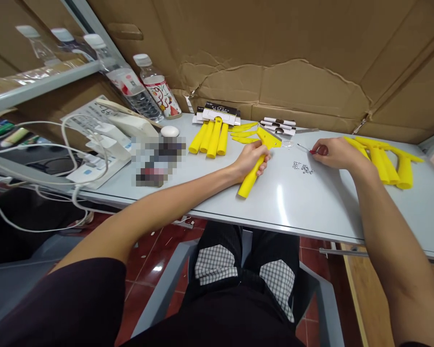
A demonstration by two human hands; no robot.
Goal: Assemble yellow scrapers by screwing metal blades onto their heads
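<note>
My left hand [252, 158] is wrapped round the yellow handle of a scraper [250, 182], its wide head pointing away from me and up to the right. Between the fingers of my right hand [334, 153] is a small screwdriver [305, 148] with a red handle, its thin shaft pointing left toward the scraper head without touching it. Small silver screws [306, 169] lie loose on the table below the screwdriver. Several thin yellow pieces [244, 127] lie behind my left hand. More yellow scraper handles [386, 164] are grouped right of my right hand.
Yellow scrapers [212, 140] with black-and-white cards lie at the back of the table [217, 193]. Small packs [278, 126] sit right of them. Bottles [161, 91], a white round object [169, 131], a power strip [104, 159] and cables are at left. Cardboard [275, 43] walls the back.
</note>
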